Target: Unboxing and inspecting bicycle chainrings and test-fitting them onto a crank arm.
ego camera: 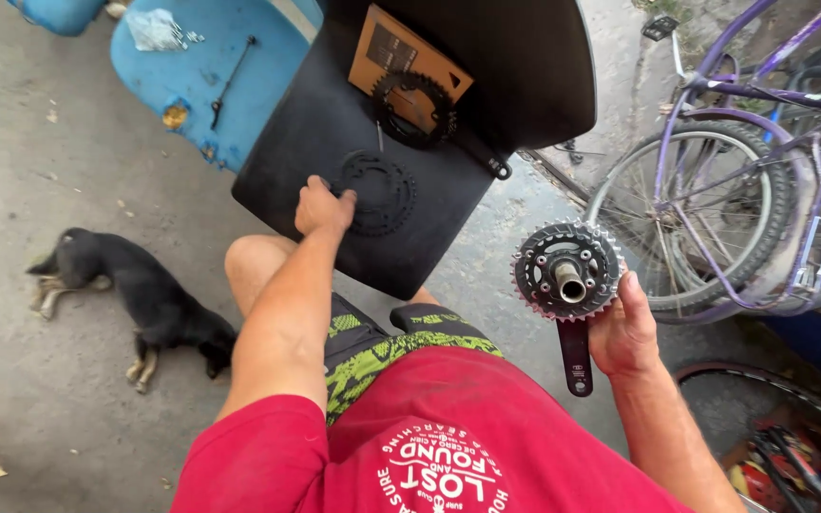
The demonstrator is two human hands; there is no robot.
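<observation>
My right hand (624, 332) holds a black bicycle crankset (567, 274) with toothed chainrings and a silver axle, its crank arm pointing down. My left hand (323, 207) reaches forward onto a black plastic seat (315, 123) and touches the edge of a loose black chainring (377, 193) lying flat there. Farther back on the seat, a second black chainring (414, 109) rests on a brown cardboard card (382, 47). A thin metal tool (379, 135) lies between the two rings.
A black dog (135, 294) lies on the concrete floor at the left. A blue plastic barrel (211, 66) with a black rod on it stands behind the seat. Purple bicycles (743, 180) lean at the right, with a loose wheel rim (791, 427) below.
</observation>
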